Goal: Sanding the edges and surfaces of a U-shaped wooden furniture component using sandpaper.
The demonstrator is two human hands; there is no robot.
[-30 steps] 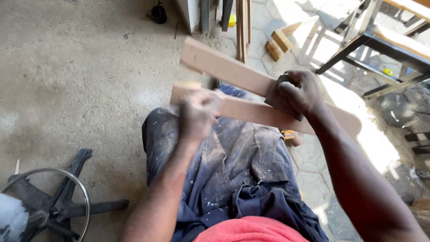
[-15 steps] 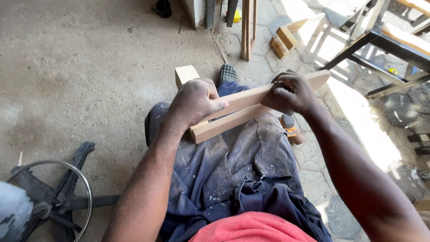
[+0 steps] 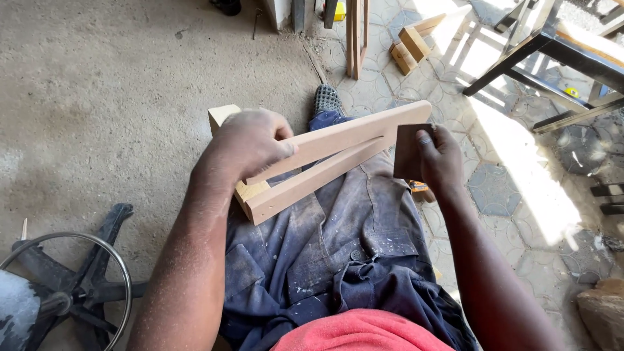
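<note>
A wooden frame piece (image 3: 325, 159), made of two pale slats meeting at one end, is held across the lap of a seated person in dusty blue work trousers (image 3: 338, 240). The left hand (image 3: 250, 143) is clenched around the upper slat near its spread end, beside a small wooden block (image 3: 222, 117). The right hand (image 3: 439, 159) is closed on a dark sheet of sandpaper (image 3: 408, 153), pressed against the joined end of the slats. The wood is judged stiff, light and dry, with sharp edges; it is best gripped around a slat close to the block, where it is steadied against the thigh. The sandpaper is judged thin and floppy. No packages, labels or signs are seen, only a small yellow object (image 3: 339, 10) at the top edge. Offcuts of wood (image 3: 409, 42) lie on the tiled floor (image 3: 513, 188), a dark metal frame (image 3: 552, 55) stands at upper right, and a chair base (image 3: 71, 286) sits at lower left
</note>
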